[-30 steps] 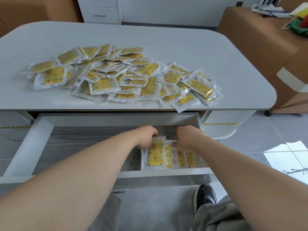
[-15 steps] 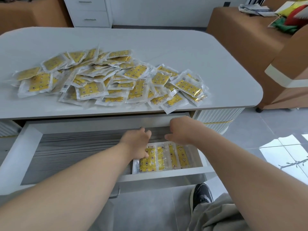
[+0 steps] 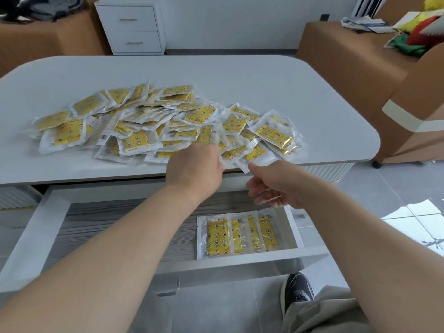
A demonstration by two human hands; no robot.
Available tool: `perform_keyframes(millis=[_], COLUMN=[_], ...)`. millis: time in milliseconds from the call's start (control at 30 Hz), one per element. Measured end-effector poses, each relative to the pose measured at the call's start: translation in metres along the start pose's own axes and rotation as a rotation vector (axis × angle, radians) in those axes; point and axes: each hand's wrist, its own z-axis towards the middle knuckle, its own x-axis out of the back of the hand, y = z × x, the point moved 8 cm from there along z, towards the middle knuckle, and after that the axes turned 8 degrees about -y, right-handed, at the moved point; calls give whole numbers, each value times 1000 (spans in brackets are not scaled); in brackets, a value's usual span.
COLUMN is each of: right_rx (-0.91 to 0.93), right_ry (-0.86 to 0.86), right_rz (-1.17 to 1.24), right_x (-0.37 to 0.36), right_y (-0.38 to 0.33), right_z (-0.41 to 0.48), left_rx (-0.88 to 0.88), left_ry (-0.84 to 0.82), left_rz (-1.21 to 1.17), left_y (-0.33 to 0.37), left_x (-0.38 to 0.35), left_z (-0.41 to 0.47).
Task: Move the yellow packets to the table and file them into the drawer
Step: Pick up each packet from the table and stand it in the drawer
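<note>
A pale grey desk with rounded corners fills most of the view, and brown upholstered furniture stands off to its right. Under the desk's near edge the drawer is pulled out wide, white-walled with a grey wood-grain bottom. A white cabinet with two drawer fronts stands against the far wall. The yellow packets lie on the near half of the desk in a loose, overlapping heap that spreads from the left side to near the right edge. Both bare forearms reach forward over the drawer. The left hand lies on the near middle edge of the heap with its back to the camera. Its fingers are hidden among the packets, so I cannot tell whether it holds one. The right hand hangs just below the desk's front edge, above the back right part of the drawer. Its fingers are loosely bent and spread, gripping nothing, and its thumb tip sits at the corner of an overhanging packet that pokes past the desk edge; whether they touch is unclear. In the drawer's front right corner stands a filed row of several packets, overlapped side by side, well below both hands. A dark shoe rests on the grey tiled floor beneath the drawer front, beside a khaki trouser leg.
</note>
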Motion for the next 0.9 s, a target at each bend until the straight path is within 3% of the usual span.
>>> perform_keyframes(millis=[100, 267, 433, 600, 900], right_rx=[-54, -30, 275, 537, 645], right_ry=[-14, 62, 310, 420, 512], right_rz=[198, 321, 312, 284, 477], right_x=[-15, -23, -4, 2, 18], right_y=[1, -10, -48, -70, -70], right_z=[3, 3, -15, -45, -60], left_rx=[18, 51, 19, 14, -57], left_ry=[67, 62, 40, 85, 106], left_rz=[-13, 11, 27, -21, -12], left_y=[-8, -21, -29, -29, -24], left_x=[2, -7, -14, -14, -18], left_z=[5, 11, 15, 16, 13])
